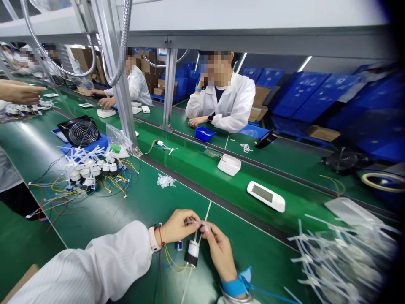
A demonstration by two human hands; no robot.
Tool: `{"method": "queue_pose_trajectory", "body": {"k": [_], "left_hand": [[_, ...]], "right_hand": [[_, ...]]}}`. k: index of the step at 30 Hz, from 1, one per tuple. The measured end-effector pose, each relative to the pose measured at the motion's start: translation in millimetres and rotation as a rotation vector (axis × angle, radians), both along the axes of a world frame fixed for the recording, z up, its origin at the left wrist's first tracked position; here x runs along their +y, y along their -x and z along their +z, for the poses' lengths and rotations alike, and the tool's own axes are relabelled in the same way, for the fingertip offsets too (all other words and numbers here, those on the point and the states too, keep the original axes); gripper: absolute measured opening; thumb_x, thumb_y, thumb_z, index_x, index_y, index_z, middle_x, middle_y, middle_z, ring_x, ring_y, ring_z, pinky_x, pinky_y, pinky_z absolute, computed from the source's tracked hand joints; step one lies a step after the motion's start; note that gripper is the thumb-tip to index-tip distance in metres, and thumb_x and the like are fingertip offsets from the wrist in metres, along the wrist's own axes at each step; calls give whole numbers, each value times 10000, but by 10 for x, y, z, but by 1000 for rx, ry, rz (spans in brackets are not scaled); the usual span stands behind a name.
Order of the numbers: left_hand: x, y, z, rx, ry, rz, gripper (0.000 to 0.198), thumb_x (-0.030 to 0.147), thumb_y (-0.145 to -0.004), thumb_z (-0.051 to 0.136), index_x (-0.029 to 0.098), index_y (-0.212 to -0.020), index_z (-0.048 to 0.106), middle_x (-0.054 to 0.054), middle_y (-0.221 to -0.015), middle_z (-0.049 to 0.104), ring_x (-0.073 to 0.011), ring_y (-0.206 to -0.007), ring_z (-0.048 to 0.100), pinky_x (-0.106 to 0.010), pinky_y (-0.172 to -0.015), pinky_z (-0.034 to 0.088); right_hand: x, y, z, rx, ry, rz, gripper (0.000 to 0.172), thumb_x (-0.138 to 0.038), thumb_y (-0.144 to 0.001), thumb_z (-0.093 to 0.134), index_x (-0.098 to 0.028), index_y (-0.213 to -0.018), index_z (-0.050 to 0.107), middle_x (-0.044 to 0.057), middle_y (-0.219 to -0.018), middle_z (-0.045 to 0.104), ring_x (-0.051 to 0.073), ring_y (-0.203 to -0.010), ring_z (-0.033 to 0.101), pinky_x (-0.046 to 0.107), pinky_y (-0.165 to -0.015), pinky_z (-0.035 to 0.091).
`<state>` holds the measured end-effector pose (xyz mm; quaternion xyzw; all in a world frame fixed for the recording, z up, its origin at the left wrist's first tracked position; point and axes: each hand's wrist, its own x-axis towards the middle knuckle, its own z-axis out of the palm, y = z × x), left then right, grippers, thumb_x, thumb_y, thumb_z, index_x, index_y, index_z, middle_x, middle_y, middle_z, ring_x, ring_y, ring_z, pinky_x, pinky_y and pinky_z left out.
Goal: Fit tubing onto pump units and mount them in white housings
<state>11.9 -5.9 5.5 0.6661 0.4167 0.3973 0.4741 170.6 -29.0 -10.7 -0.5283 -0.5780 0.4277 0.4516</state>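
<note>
Low on my screen, over the green tabletop (142, 207), my two hands are close together above a small pump (193, 252). With my left hand (179, 226) I pinch soft, cloudy tubing (195, 234) between thumb and finger, and with my right hand (220, 248) I pinch it just beside that. My fingertips nearly meet and hide part of the tubing, so I cannot tell how its ends fit.

The pump is below my fingers, white on top and black at the bottom, and it leans a bit. I cannot tell if it rests on the tabletop or hangs. Thin wires (182, 267) come from its bottom and loop toward my left wrist, and a little blue tag (179, 245) is near them.

I think the pump is light, with a hard, smooth shell that may slip a little. The tubing looks bendy and could squash if I squeeze too much. Its white middle seems the best place to hold the pump. The wires look easy to pull loose, so I would not tug them.

Farther left, more pumps (95, 170) lie in a pile.
</note>
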Motion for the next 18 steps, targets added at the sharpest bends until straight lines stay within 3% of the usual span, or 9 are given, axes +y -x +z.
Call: {"method": "queue_pose_trajectory", "body": {"k": [18], "left_hand": [[2,13,-9,10,0,-23,160,211,-776,532,88,-811,628,-32,-700,578,-84,-605,458,-176,-562,355]], "right_hand": [[12,11,-13,-15,-26,6,438,-505,-830,429,-145,-882,672,45,-656,588,152,-595,527,260,-589,448]]}}
